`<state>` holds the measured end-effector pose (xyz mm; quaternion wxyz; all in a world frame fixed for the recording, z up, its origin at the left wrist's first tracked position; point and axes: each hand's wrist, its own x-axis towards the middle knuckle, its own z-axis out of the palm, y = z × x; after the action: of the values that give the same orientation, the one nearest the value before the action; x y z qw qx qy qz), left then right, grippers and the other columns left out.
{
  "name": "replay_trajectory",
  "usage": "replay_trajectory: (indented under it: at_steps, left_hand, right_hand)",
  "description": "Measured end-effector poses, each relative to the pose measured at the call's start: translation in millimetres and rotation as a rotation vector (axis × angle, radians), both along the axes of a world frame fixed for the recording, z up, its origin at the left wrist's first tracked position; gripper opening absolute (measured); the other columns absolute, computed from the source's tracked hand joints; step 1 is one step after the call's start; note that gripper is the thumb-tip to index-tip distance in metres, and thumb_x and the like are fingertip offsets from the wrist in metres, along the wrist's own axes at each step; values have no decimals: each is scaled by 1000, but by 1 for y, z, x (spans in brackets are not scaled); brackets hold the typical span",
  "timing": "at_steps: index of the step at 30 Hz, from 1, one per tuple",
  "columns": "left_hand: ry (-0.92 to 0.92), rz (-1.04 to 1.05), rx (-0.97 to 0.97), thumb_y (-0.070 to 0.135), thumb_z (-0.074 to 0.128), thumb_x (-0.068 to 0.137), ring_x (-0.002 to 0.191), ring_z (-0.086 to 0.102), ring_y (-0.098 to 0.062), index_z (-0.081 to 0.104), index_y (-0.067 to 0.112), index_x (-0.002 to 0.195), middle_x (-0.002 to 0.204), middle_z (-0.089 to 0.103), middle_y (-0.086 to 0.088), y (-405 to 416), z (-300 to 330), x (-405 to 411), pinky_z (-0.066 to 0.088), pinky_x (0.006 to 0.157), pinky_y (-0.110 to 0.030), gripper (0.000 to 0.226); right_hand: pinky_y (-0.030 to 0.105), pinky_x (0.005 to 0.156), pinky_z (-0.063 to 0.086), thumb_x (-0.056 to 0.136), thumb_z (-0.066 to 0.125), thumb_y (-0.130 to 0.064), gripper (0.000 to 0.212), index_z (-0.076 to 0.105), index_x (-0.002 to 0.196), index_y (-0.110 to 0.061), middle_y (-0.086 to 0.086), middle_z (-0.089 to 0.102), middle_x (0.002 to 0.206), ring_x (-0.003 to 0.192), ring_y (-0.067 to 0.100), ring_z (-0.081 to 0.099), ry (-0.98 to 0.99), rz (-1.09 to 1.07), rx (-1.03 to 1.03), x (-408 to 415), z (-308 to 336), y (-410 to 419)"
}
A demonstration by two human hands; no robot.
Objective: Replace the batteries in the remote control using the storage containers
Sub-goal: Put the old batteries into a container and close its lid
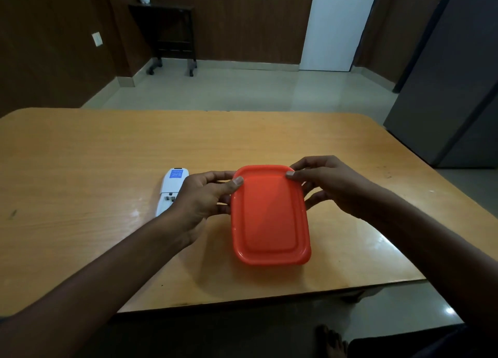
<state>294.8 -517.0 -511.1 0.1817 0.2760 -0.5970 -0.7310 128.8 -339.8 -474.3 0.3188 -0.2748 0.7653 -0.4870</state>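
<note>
An orange storage container (270, 217) with its lid on sits in the middle of the wooden table (80, 163). My left hand (200, 198) grips its far left corner, thumb on the lid's rim. My right hand (331, 185) holds the far right corner, thumb on the lid and fingers down the side. A white remote control (172, 185) lies face down just left of the container, its battery compartment open and partly hidden behind my left hand. The container's contents are hidden by the lid.
The table's near edge (269, 298) runs close below the container. A grey cabinet (452, 88) stands to the right of the table, a dark wheeled stand (172, 34) by the far wall, and a white door (336, 26) behind.
</note>
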Motion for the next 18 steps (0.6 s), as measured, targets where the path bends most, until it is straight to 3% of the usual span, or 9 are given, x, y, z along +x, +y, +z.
replay_trajectory:
  at_steps: [4,8,15,18]
  left_hand:
    - [-22,-20,13,9,74,86,52,58,-15,71,4,102,74,67,-12,1,2,-2,54,47,-25,17]
    - [-33,1,17,7,73,87,48,58,-14,71,3,102,67,68,-10,0,1,-1,55,48,-25,16]
    - [24,3,-1,14,79,80,67,69,-18,70,3,113,80,75,-10,-4,-1,5,62,66,-28,36]
    - [-40,-49,8,1,77,81,65,72,-17,69,3,111,74,75,-8,-2,-4,10,61,61,-27,32]
  right_hand:
    - [33,61,58,90,71,-3,10,72,98,2,12,69,88,80,22,68,-18,-1,-49,-4,-1,-2]
    - [28,58,55,90,70,-1,3,72,90,-3,10,68,87,80,23,67,-39,-32,-69,-1,-8,-8]
    - [32,69,59,91,73,-9,17,74,105,-1,14,72,94,83,24,71,-32,-105,-77,-5,-13,-8]
    - [34,75,60,89,73,-2,17,73,106,1,16,72,96,86,25,71,-53,-109,-44,-6,-16,-6]
